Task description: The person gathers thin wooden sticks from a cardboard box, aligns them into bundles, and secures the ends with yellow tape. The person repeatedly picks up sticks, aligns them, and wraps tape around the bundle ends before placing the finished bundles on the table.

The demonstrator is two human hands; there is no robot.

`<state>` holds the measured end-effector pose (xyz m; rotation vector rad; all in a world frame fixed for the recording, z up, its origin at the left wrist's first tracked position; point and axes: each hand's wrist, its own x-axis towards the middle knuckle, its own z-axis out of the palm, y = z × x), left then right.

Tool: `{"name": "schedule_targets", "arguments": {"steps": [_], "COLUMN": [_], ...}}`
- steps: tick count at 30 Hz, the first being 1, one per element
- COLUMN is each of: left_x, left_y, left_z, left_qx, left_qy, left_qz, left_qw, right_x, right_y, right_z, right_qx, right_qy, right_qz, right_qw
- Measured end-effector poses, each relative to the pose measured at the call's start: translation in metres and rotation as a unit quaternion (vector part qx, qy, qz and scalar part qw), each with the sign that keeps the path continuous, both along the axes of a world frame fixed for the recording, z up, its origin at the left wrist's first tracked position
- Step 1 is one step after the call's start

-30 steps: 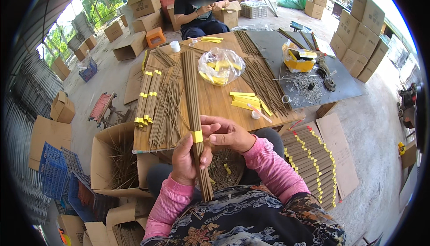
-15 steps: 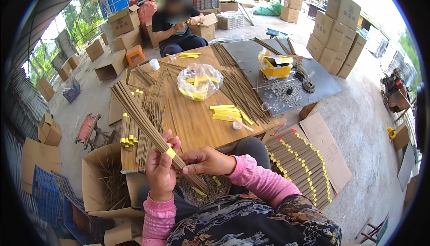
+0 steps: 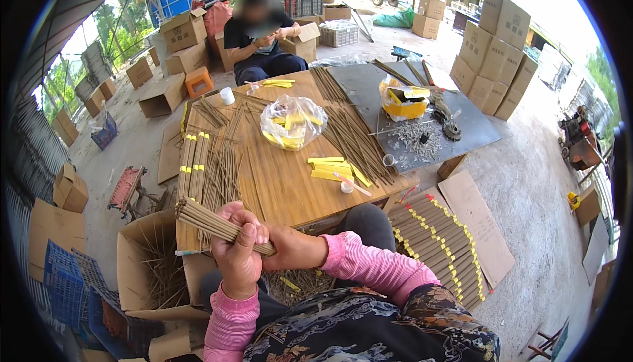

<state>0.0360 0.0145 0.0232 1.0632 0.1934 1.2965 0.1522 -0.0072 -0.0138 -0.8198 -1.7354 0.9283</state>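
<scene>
A bundle of thin brown incense sticks (image 3: 210,220) is held over my lap, its ends tilted up to the left. My left hand (image 3: 237,253) is closed around it, thumb lying along the sticks. My right hand (image 3: 290,247) closes on its lower end, with the fingers partly hidden. The yellow band seen around it earlier is covered by my hands. Beyond them on the wooden table (image 3: 280,190) lie banded bundles (image 3: 192,164) and loose sticks (image 3: 224,174). Yellow paper strips (image 3: 331,168) and a small white cup (image 3: 347,188) are nearby.
A plastic bag of yellow strips (image 3: 293,122) sits mid-table. On the grey tabletop (image 3: 461,144) are a yellow container (image 3: 403,103) and scraps. Rows of bundles (image 3: 438,246) lie low at right, a carton of sticks (image 3: 155,263) at left. Another person (image 3: 264,35) sits across.
The bundle has swung from steep to nearly level, pointing more toward me. My right hand has moved in against my left, and the yellow band has gone out of sight.
</scene>
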Motion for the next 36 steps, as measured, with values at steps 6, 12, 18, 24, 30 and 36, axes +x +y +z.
{"name": "schedule_targets", "arguments": {"steps": [6,12,18,24,30,36], "left_x": [-0.015,-0.020,-0.024,-0.017,-0.019,-0.008], "left_y": [0.004,0.031,0.040,0.047,0.047,0.039], "left_z": [0.024,0.027,0.028,0.025,0.022,0.021], "left_qx": [-0.058,-0.073,-0.107,-0.136,-0.093,-0.067], "left_qy": [0.037,0.009,0.005,0.051,0.040,0.075], "left_qz": [0.080,-0.006,0.000,0.136,0.097,0.114], "left_qw": [0.994,0.997,0.994,0.980,0.990,0.988], "right_x": [-0.014,-0.016,-0.016,-0.017,-0.009,0.008], "right_y": [-0.011,-0.016,-0.015,-0.013,-0.003,0.005], "right_z": [-0.011,-0.018,-0.035,-0.031,-0.031,-0.017], "right_qx": [-0.070,-0.148,-0.123,-0.155,-0.145,-0.083], "right_qy": [-0.054,0.000,0.058,-0.009,-0.060,-0.103], "right_qz": [-0.091,-0.002,0.013,-0.039,-0.064,-0.012], "right_qw": [0.992,0.989,0.991,0.987,0.985,0.991]}}
